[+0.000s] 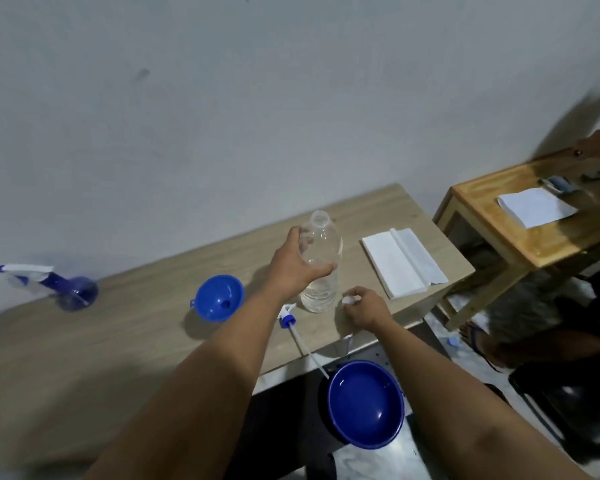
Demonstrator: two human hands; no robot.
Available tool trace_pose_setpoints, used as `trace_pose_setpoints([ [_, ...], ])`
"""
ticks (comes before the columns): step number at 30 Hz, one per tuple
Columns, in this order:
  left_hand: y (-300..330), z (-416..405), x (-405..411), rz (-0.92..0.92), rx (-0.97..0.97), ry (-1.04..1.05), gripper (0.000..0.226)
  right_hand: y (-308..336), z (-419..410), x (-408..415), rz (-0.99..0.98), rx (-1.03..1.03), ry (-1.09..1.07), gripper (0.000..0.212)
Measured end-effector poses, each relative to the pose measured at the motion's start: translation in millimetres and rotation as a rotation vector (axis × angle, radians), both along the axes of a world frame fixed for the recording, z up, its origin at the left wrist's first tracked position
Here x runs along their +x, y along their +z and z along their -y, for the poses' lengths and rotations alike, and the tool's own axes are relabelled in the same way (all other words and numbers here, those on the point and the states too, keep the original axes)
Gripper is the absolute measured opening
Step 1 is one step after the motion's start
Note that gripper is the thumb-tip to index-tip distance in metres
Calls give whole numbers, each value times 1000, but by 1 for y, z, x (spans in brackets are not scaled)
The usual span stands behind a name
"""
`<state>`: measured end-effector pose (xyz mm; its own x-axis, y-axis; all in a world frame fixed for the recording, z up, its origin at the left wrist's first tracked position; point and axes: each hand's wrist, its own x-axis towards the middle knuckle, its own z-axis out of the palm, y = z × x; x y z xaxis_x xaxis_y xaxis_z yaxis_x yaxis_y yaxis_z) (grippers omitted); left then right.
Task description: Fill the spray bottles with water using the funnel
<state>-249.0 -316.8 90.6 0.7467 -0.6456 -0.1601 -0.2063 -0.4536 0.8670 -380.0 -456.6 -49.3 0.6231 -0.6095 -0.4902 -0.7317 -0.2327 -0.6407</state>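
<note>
One clear plastic bottle, uncapped, part-filled, upright at tabletop centre. Left hand fingers curled around its shoulder; right hand pinches white cap. Thin-walled, probably light, crushable; hold mid-body. Blue funnel lies to its left.

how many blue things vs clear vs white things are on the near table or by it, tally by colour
blue: 3, the spray bottle, the funnel, the basin
clear: 1, the water bottle the left hand grips
white: 2, the folded tissue, the small cap the right hand pinches
blue and white: 1, the loose sprayer head
total: 7
</note>
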Motion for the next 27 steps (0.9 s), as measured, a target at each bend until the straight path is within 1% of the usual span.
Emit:
trace_pose_setpoints([
  [2, 1, 0, 0, -6, 5, 1, 87, -5, -5, 0, -4, -26, 0, 31],
  [5, 7, -1, -2, -27, 29, -8, 107, -2, -6, 0, 28, 9, -15, 51],
  [7, 13, -1, -3, -31, 48, -33, 120, 8, -5, 0, 57, 6, -23, 60],
  [9, 21, -3, 0, -29, 93, -77, 130, 21, -5, 0, 149, -8, -74, 63],
  [11, 35, -8, 5, -28, 180, -154, 134, 40, -8, 0, 303, 42, -145, 71],
  [12, 42, -12, 8, -18, 233, -187, 132, 49, -9, -1, 368, 68, -148, 80],
  [14, 57, -21, 14, 33, 309, -206, 118, 64, -11, 0, 438, 108, -72, 105],
  [16, 70, -33, 22, 113, 306, -172, 99, 76, -14, 5, 467, 117, 17, 124],
  [18, 79, -50, 30, 169, 257, -135, 84, 85, -21, 15, 538, 109, 53, 131],
  [20, 80, -70, 37, 193, 228, -112, 78, 91, -32, 27, 612, 103, 59, 128],
  [21, 79, -81, 39, 193, 223, -100, 76, 94, -38, 33, 630, 97, 47, 122],
  [23, 74, -103, 42, 180, 227, -66, 74, 98, -48, 43, 640, 45, -22, 98],
  [25, 65, -123, 44, 177, 241, -38, 79, 98, -54, 50, 665, 18, -123, 77],
  [27, 57, -143, 44, 178, 248, -11, 94, 96, -58, 52, 711, 32, -179, 65],
])
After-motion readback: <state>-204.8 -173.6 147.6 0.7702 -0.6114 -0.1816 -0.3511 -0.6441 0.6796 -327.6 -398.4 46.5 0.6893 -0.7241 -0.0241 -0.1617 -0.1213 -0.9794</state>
